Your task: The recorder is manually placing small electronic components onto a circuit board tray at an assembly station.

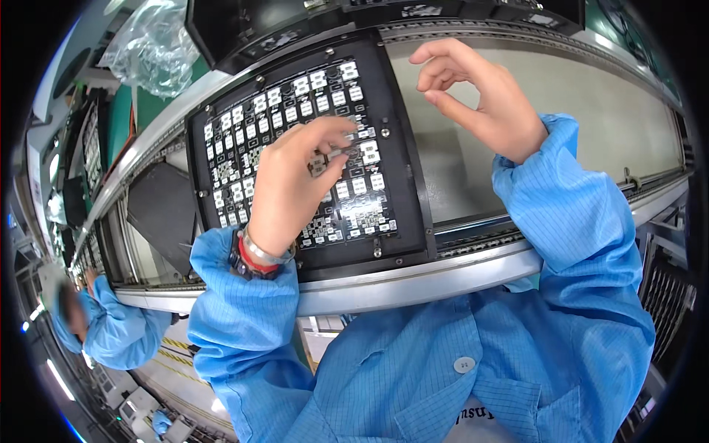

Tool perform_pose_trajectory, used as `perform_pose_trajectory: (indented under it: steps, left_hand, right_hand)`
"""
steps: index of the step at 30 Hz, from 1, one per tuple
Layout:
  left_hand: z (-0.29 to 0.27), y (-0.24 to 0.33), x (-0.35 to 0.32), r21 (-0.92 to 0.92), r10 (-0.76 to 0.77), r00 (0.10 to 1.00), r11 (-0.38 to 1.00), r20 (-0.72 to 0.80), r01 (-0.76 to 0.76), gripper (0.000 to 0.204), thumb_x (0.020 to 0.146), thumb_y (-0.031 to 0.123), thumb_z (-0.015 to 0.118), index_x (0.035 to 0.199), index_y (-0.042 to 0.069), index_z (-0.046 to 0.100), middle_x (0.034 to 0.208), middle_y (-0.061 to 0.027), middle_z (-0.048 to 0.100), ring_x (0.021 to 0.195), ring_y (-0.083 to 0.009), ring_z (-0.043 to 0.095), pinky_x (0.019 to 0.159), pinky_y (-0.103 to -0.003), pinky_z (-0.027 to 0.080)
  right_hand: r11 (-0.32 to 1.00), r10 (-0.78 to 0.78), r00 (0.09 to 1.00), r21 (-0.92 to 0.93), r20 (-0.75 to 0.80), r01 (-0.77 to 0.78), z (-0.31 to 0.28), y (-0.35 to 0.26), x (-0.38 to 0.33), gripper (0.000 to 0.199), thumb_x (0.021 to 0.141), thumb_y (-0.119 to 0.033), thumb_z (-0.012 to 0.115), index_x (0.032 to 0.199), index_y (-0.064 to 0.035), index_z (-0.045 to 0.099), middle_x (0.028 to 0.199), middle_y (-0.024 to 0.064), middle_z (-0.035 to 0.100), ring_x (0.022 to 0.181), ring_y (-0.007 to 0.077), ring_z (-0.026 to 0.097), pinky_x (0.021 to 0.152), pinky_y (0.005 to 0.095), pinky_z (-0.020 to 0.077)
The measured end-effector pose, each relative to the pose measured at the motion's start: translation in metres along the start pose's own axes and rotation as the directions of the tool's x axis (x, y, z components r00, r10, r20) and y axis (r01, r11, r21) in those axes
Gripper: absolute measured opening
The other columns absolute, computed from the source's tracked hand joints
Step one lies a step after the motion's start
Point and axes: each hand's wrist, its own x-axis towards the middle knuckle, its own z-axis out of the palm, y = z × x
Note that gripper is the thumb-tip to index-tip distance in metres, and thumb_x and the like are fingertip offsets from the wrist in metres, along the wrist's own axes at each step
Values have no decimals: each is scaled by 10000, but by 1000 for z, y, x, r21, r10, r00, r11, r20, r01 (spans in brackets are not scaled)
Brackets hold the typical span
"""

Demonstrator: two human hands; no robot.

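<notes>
Blue long-sleeved work-coat cloth [436,340], finely checked, is seen nearest the camera. Beyond it, a flat, dark circuit-board panel [303,111], covered with rows of white rectangular pads and tiny parts, is set inside a broad black frame [405,184] studded with screws. Its face is partly hidden by the bare left hand [288,177], which is poised over its middle and is plainly the nearer one. No longer axis can be told under the lens's bend, though its rows are seen running across, rising slightly rightward. The left thumb and forefinger are parted above the panel's right half; whether a part is touched cannot be told. To the right of the frame, the bare right hand [487,92] is held over a pale grey conveyor surface [591,111], fingers loosely curled, nothing visible between them. Both surfaces are bordered by a silvery metal rail [413,283].
</notes>
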Motion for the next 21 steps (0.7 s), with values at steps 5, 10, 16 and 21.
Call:
perform_pose_trajectory:
  steps: [5,10,16,21]
  left_hand:
    - [2,3,-1,109,53,999,993,-11,-52,400,739,-61,693,1103,101,653,843,-62,668,778,-223,638,692,-327,521]
    - [2,-1,2,139,88,995,986,47,-93,373,763,-45,674,1107,94,642,883,-108,670,812,-293,646,712,-381,525]
    - [0,-15,-10,249,247,959,929,139,-276,459,709,-74,546,1151,32,610,1042,-164,652,987,-354,620,825,-409,520]
    - [-2,9,-15,387,254,957,876,138,-288,491,749,15,617,1230,84,549,1244,-145,520,859,-291,666,673,-360,573]
  right_hand:
    - [1000,-2,1000,-6,-6,2,-3,-1,-2,369,880,39,560,1239,-26,499,921,53,610,878,159,596,882,323,471]
    - [1000,-11,1000,-2,-1,11,1,4,0,373,878,38,563,1241,-24,499,922,54,610,887,163,597,884,329,472]
    - [999,30,999,-17,12,-29,10,10,-4,375,884,31,580,1248,-27,515,915,58,596,894,141,575,868,309,460]
    - [912,407,907,16,106,-410,8,24,-17,321,966,-53,523,1279,-54,455,727,15,540,636,85,499,590,242,419]
